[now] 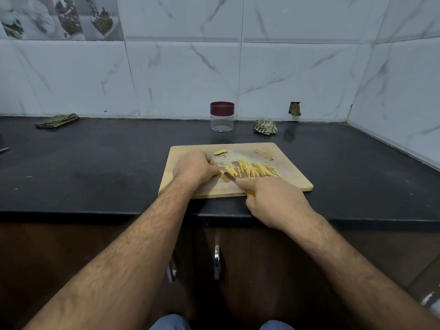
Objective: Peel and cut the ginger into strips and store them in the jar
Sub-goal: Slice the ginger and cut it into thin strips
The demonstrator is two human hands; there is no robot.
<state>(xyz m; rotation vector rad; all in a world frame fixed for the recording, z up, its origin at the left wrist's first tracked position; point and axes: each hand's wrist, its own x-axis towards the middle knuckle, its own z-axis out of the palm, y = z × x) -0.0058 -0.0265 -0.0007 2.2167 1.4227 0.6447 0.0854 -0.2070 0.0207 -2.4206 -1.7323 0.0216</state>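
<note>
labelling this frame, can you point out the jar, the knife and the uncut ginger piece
jar [222, 122]: head view, on its clear body below the maroon lid.
knife [229, 176]: head view, on the blade ahead of the right hand.
uncut ginger piece [220, 152]: head view, middle of the chunk at the board's far side.

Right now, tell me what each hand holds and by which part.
Right hand grips the knife by its yellow handle. Left hand pins a ginger piece on the board, fingers curled.

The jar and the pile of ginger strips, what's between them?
In the head view, only bare black counter and the board's far edge lie between the jar and the strips. A lone ginger piece sits slightly left of that line.
</note>
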